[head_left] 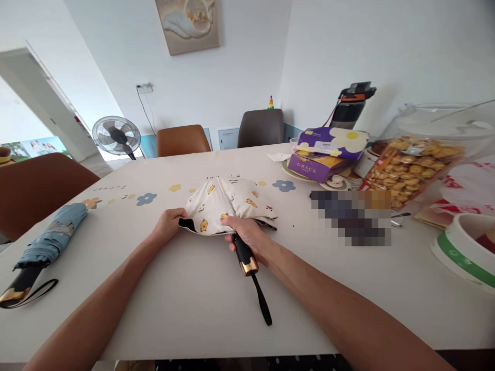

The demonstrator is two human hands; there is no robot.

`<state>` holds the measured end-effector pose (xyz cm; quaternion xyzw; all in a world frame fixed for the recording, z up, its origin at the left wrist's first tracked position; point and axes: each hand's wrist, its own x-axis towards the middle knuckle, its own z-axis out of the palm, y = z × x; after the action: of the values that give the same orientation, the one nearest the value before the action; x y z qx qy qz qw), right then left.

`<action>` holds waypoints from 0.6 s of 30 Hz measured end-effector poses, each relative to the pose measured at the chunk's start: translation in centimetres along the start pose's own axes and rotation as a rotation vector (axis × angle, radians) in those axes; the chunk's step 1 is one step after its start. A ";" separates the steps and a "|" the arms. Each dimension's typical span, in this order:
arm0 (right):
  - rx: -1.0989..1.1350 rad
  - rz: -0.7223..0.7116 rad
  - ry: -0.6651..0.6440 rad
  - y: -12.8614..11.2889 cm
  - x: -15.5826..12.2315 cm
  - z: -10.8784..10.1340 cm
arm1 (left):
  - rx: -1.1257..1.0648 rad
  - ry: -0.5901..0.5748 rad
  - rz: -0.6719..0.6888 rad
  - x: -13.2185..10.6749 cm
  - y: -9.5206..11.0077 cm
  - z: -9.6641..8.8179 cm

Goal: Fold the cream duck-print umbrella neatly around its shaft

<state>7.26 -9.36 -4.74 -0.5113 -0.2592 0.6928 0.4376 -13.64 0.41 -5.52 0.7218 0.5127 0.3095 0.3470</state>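
Observation:
A white folding umbrella [216, 198] printed with yellow cartoon figures lies collapsed over the middle of the table, its canopy loose and its dark lining showing at the near edge. Its black handle with a gold band points toward me, and a black wrist strap trails from the end. My right hand [247, 237] is closed around the umbrella where the handle meets the cloth, thumb on top of the fabric. At the canopy's left corner, my left hand [172, 222] pinches the edge of the cloth. The fingertips of both hands are partly hidden.
A furled blue umbrella [58, 234] lies at the left. On the right stand a purple tissue box [332, 140], a dark bottle [350, 108], a clear snack jar [410, 165] and a white-green tub [460, 247]. A pixelated patch [350, 216] hides something. Chairs line the far side.

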 end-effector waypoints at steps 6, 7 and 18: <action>0.003 -0.019 0.090 -0.8 -1.0 0.6 | 0.147 0.203 -0.005 0.7 -1.1 -1.0; -0.017 -0.006 0.102 -1.0 -1.3 0.8 | 0.126 0.265 0.008 0.7 -0.9 -0.8; -0.073 -0.004 0.123 -1.0 -1.9 2.0 | -0.220 0.130 0.097 -1.5 5.3 7.0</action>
<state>5.93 -10.38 -2.35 -0.5679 -0.2582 0.6493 0.4351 -5.62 -3.58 -5.29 0.6819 0.4615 0.4264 0.3746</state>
